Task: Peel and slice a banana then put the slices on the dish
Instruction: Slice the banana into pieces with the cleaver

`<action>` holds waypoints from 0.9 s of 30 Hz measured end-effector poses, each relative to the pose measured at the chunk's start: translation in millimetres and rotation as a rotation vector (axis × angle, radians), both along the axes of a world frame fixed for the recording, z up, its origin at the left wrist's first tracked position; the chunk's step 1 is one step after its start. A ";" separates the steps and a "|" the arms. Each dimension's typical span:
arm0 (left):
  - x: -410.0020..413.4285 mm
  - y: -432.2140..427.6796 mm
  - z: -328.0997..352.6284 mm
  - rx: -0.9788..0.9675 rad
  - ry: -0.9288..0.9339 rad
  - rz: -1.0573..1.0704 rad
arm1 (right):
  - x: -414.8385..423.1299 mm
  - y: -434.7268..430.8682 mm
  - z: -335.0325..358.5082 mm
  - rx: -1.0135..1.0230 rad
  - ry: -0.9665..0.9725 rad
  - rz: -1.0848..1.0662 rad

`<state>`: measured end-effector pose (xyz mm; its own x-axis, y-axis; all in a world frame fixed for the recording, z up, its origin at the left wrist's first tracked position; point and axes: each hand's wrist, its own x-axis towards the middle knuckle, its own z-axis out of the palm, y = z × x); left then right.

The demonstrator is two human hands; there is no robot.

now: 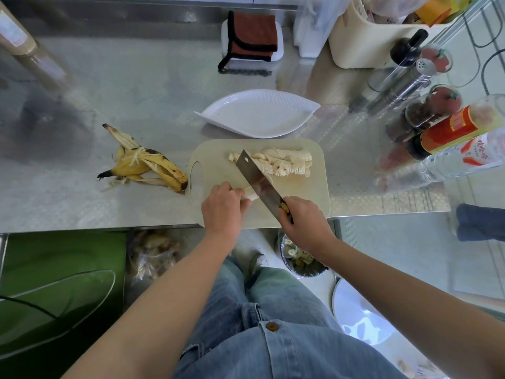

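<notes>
A pale cutting board [317, 187] lies at the counter's front edge. Several banana slices [284, 162] lie in rows on its far half. My left hand [222, 209] grips the short uncut banana piece [250, 195] near the board's front. My right hand [303, 220] grips the handle of a cleaver [257, 179], whose blade stands edge-down against the cut end of that piece. The white leaf-shaped dish [257, 113] sits just behind the board with nothing on it. The banana peel [142, 165] lies on the counter left of the board.
Bottles, a pepper mill and spice jars [426, 110] crowd the counter's right side. A folded brown cloth on a white holder [252, 36] stands at the back. Below the counter edge are a bin with scraps [300, 258] and a green panel [54, 269].
</notes>
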<state>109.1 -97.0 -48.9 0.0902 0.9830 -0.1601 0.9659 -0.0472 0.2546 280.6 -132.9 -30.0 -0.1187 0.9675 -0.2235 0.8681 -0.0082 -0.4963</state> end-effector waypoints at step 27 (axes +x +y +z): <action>1.0 -3.4 -4.7 0.028 -0.032 0.032 | -1.5 1.8 5.0 0.013 0.004 -0.008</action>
<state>110.1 -100.4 -53.7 0.0632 0.9895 -0.1298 0.9585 -0.0239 0.2840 279.1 -131.1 -25.0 -0.1117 0.9712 -0.2102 0.8661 -0.0085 -0.4999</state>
